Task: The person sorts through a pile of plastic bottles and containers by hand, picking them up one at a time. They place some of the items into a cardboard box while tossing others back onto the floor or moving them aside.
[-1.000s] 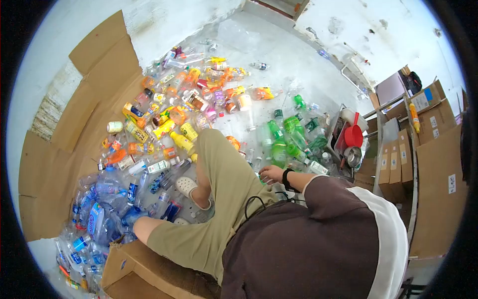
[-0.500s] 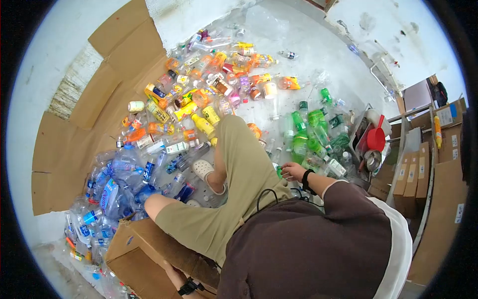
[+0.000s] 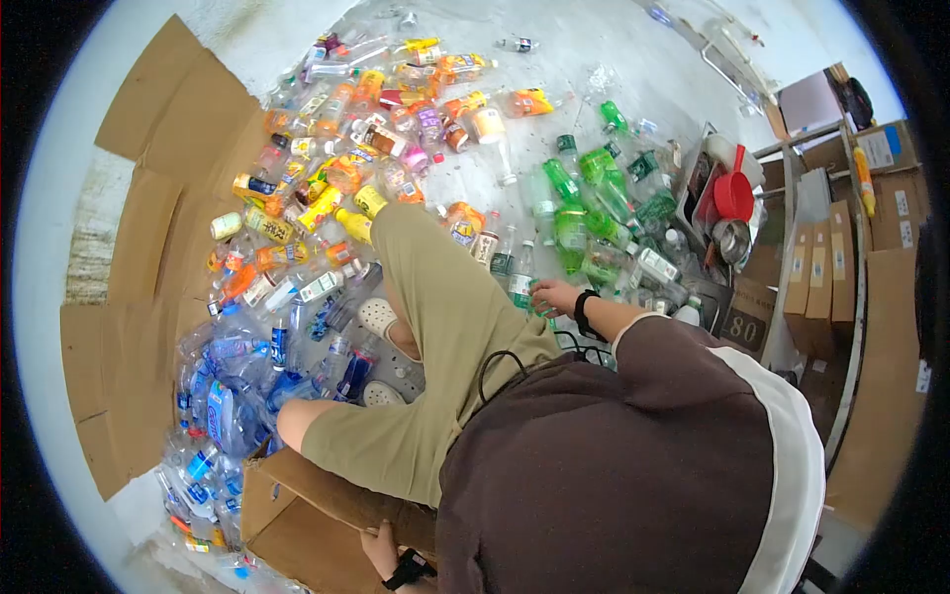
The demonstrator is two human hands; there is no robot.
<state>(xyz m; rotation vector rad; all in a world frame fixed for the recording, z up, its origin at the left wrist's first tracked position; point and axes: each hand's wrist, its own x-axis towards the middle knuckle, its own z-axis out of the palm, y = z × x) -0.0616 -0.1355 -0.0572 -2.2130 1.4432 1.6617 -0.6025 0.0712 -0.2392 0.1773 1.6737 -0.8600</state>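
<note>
In the head view, we see our right hand beside our thigh, fingers loosely bent with small gaps between them; whether they grip anything we cannot tell. Just beyond the fingertips is a clear plastic bottle with a white-and-green label, on the pale, smooth floor. Translucent green plastic bottles lie in a loose heap between it and the floor's right edge. Our left hand is at the inner edge of a flap of the brown cardboard box, fingers slightly curled; how firmly they hold it is unclear. We judge that a sideways nudge could topple or roll the clear bottle into the green heap, and that leaning on the flap could crease or tip the box.
</note>
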